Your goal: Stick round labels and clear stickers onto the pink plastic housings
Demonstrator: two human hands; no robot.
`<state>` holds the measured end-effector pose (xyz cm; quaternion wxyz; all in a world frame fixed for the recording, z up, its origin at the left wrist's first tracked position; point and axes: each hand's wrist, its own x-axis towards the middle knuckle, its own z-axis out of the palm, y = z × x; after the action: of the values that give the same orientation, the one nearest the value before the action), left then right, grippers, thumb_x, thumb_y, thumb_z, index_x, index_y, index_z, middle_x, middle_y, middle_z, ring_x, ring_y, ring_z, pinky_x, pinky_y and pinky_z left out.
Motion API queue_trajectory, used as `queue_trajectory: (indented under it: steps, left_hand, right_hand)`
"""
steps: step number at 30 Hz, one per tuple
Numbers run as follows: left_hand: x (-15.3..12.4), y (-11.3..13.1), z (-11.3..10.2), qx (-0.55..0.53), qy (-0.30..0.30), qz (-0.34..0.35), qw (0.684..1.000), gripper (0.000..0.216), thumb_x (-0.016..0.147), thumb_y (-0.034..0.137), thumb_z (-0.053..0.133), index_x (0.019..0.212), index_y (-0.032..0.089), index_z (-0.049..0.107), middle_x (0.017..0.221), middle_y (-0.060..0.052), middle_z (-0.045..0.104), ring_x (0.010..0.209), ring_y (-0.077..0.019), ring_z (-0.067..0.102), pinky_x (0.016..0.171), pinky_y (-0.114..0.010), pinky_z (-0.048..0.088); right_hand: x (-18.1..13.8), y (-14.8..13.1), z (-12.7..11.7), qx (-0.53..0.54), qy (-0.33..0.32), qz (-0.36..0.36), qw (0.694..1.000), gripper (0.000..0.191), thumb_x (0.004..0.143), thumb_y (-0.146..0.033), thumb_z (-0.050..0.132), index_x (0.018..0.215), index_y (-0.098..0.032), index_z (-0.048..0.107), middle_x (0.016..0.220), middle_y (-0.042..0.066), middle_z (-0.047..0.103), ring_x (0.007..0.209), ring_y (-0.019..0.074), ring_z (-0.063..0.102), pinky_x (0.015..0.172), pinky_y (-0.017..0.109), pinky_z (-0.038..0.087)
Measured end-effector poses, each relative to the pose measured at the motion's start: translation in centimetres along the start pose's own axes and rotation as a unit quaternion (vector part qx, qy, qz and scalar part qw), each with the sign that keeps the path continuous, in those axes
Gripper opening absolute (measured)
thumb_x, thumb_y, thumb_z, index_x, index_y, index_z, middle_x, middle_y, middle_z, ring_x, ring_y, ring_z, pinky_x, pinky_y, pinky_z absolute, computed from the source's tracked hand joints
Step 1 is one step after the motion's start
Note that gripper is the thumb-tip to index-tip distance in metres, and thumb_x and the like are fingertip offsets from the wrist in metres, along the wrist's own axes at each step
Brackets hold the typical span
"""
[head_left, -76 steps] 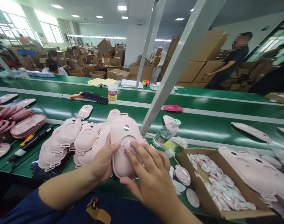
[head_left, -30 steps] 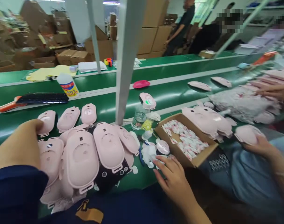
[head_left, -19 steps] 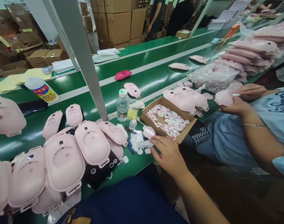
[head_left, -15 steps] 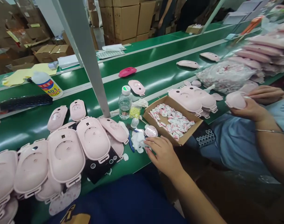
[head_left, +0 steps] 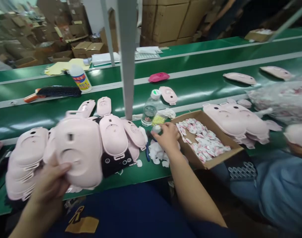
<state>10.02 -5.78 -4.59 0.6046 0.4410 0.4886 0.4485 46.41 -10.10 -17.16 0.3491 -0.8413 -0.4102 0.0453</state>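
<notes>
At the lower left, my left hand grips a pale pink plastic cover, thumb across its face. The cover is raised and slightly blurred, showing a small rectangular slot and a round recess. My right hand has its fingers closed around a small translucent bottle, standing by a yellow-green packet. Crumpled white tissue and a blue-handled tool lie below that hand. More pink covers rest in overlapping stacks behind and beside the raised one.
Right of my right hand sits a cardboard box of small white-and-pink pieces. A clear water bottle stands near a grey post. Along the green belt lie a glue bottle and a dark pink cover. A co-worker sits at right.
My left hand has come into view holding a pink cover. My right hand has moved up from the white tissue and closed on the small bottle. The view has swung left.
</notes>
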Motion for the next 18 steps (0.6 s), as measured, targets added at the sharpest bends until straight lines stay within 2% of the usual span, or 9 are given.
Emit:
queue_trajectory:
  steps: [2,4,6,8,10,12,15,18]
  left_hand:
    - [-0.2,-1.6,1.8,-0.010,-0.028,-0.020,0.999,0.071,0.053,0.035,0.092,0.120,0.032,0.070,0.098,-0.002,0.077,0.099,-0.0315,0.071,0.085,-0.037,0.061]
    - [-0.4,-2.6,3.2,-0.022,-0.085,-0.032,0.996,0.068,0.058,0.037,0.091,0.122,0.030,0.069,0.107,-0.005,0.076,0.104,-0.0303,0.069,0.090,-0.037,0.058]
    - [-0.5,-3.1,4.1,-0.035,-0.138,-0.041,0.989,0.064,0.062,0.039,0.089,0.122,0.027,0.069,0.110,-0.007,0.075,0.106,-0.0296,0.068,0.093,-0.038,0.055]
    - [-0.6,-3.3,4.5,-0.047,-0.169,-0.051,0.983,0.060,0.065,0.040,0.088,0.120,0.025,0.069,0.111,-0.008,0.074,0.108,-0.0304,0.067,0.095,-0.040,0.054]
    - [-0.7,-3.3,4.4,-0.058,-0.178,-0.057,0.981,0.060,0.065,0.040,0.088,0.119,0.024,0.068,0.111,-0.008,0.074,0.110,-0.0318,0.066,0.096,-0.041,0.053]
    - [-0.7,-3.3,3.9,-0.068,-0.160,-0.056,0.983,0.062,0.063,0.039,0.089,0.118,0.024,0.068,0.108,-0.008,0.075,0.109,-0.0323,0.067,0.095,-0.042,0.054]
    - [-0.3,-2.9,2.4,-0.083,-0.068,-0.026,0.994,0.055,0.056,0.036,0.092,0.105,0.023,0.071,0.099,-0.006,0.076,0.101,-0.0311,0.070,0.090,-0.041,0.057]
    - [0.0,-1.6,0.3,-0.088,0.035,0.039,0.995,0.047,0.050,0.032,0.092,0.091,0.024,0.072,0.095,-0.002,0.078,0.102,-0.0315,0.070,0.090,-0.043,0.060]
  right_hand:
    - [-0.5,-0.4,-0.6,0.166,0.048,-0.058,0.983,0.035,0.078,-0.045,0.073,0.101,-0.021,0.065,0.127,0.015,0.060,0.125,0.0364,0.053,0.106,0.061,0.040]
    - [-1.6,-1.2,-2.2,0.330,0.061,-0.111,0.935,0.037,0.081,-0.047,0.071,0.106,-0.023,0.058,0.126,0.013,0.064,0.121,0.0321,0.060,0.102,0.055,0.047]
    - [-2.9,-2.3,-4.3,0.422,0.043,-0.146,0.894,0.038,0.082,-0.046,0.073,0.107,-0.025,0.055,0.114,0.010,0.070,0.111,0.0301,0.067,0.095,0.052,0.052]
    - [-4.2,-3.0,-6.1,0.451,0.012,-0.176,0.875,0.039,0.082,-0.049,0.074,0.107,-0.026,0.056,0.099,0.007,0.073,0.096,0.0285,0.071,0.085,0.048,0.056]
    - [-5.1,-3.1,-7.1,0.416,-0.023,-0.185,0.890,0.039,0.083,-0.054,0.071,0.108,-0.026,0.059,0.094,0.007,0.073,0.088,0.0269,0.071,0.077,0.044,0.057]
    - [-5.2,-2.4,-6.9,0.318,-0.029,-0.173,0.932,0.041,0.084,-0.057,0.069,0.107,-0.025,0.062,0.098,0.009,0.071,0.091,0.0265,0.069,0.077,0.042,0.056]
    - [-3.9,-0.8,-5.2,0.123,0.010,-0.131,0.984,0.043,0.082,-0.058,0.068,0.106,-0.023,0.069,0.105,0.011,0.066,0.102,0.0280,0.063,0.087,0.044,0.053]
    - [-2.1,0.7,-3.0,-0.014,-0.021,-0.090,0.996,0.044,0.081,-0.050,0.066,0.110,-0.018,0.071,0.104,0.014,0.066,0.103,0.0307,0.060,0.092,0.047,0.050]
